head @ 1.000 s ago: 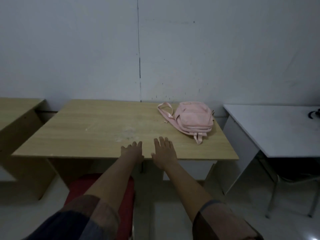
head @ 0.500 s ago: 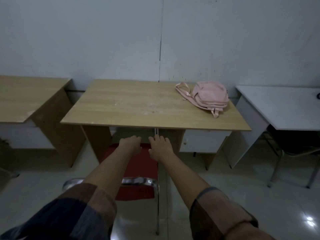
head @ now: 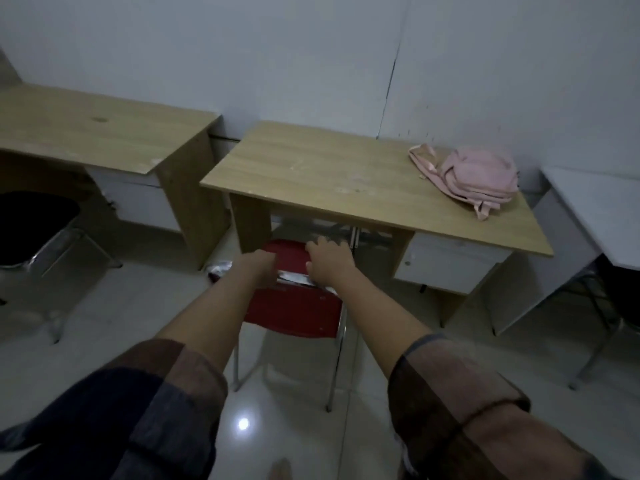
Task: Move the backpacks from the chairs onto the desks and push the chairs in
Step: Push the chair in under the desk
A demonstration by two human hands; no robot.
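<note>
1. A small pale pink fabric backpack lies flat at the far right corner of the light wood-grain worktop, close to the grey wall.
2. Its body looks soft and slumped, with a zipped seam running round the edge; one pink strap loops out to the left on the surface and a short strap end hangs toward the near edge.
3. A red padded chair with a chrome tube frame stands in front of this worktop, its seat partly under the near edge and its backrest toward the camera.
4. The left hand grips the top of the red backrest, its fingers curled over the far side and out of sight.
5. The right hand rests on the same backrest just beside the left, fingers bent over the top rail and holding it.
6. Both forearms reach out from rolled dark checked sleeves.
7. To the left stands a second wooden desk with a black-seated chair near it.
8. At the right edge is a white desk.
9. The pale tiled floor shows a bright reflected light spot.
</note>
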